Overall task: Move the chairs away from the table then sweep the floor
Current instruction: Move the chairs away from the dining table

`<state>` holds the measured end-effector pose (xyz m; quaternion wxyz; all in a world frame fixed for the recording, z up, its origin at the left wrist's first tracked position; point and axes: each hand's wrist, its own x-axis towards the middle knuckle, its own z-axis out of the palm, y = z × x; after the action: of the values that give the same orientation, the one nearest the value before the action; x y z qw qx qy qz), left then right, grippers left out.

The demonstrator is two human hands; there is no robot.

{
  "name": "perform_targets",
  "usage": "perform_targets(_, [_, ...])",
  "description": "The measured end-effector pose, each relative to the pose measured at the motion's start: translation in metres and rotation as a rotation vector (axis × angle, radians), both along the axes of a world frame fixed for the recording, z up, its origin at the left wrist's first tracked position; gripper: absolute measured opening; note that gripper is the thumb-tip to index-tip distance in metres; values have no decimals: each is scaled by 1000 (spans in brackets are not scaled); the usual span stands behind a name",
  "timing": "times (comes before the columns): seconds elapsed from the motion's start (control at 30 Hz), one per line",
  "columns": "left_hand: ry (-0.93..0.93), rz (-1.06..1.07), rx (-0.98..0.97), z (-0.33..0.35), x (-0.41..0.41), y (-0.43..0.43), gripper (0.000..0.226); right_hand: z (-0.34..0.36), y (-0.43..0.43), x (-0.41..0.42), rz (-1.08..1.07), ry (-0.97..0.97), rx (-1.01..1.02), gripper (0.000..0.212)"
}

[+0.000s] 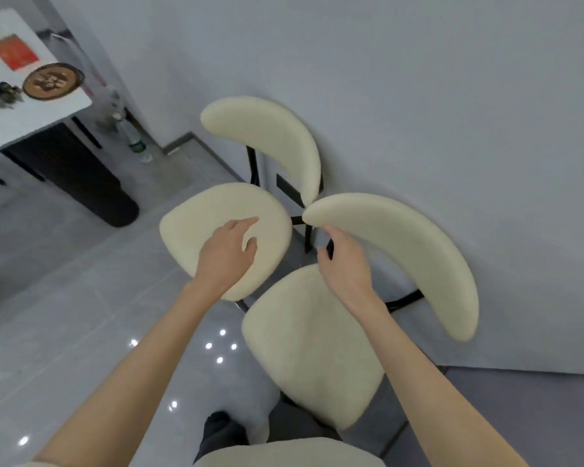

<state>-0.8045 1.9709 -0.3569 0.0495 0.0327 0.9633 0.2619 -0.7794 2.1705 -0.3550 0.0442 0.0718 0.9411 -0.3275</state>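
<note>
Here, the left hand [228,256] is held loosely spread over the far chair [223,237], a padded cream seat. The right hand [346,264], half-curled, empty, is positioned beside the near chair [312,345], at the wall [418,96].

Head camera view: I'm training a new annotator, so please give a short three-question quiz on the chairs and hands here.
1. True or false: the two cream padded chairs with black metal frames stand against the grey wall.
2. Which hand hovers over the farther chair's seat: A left, B right?
3. Fill in: the round brown woven tray sits on the white ____.

Key: 1 true. 2 A, the left hand; the right hand reaches near the nearer chair's backrest. 3 table.
</note>
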Motion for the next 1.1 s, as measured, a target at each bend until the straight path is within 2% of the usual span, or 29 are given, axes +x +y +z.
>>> perform_targets(0.2, [42,212,31,16,62,-110,44,18,-111,26,226,38,-11,46])
perform_targets(0.4, [139,394,27,30,142,-262,43,28,-264,70,406,64,-43,44])
perform_targets(0.57, [150,527,26,39,228,-409,43,41,-417,120,545,91,-83,45])
perform_targets(0.6, [154,529,42,38,232,-415,43,43,-423,122,550,86,-86,45])
perform_targets(0.63, [159,604,44,43,263,-463,43,45,-478,138,617,91,-100,44])
perform_targets(0.93, [186,1106,250,58,404,-671,40,56,-738,207,1003,89,-185,41])
perform_targets(1.1, [213,1288,284,55,452,-785,39,50,-881,235,1147,37,-215,41])
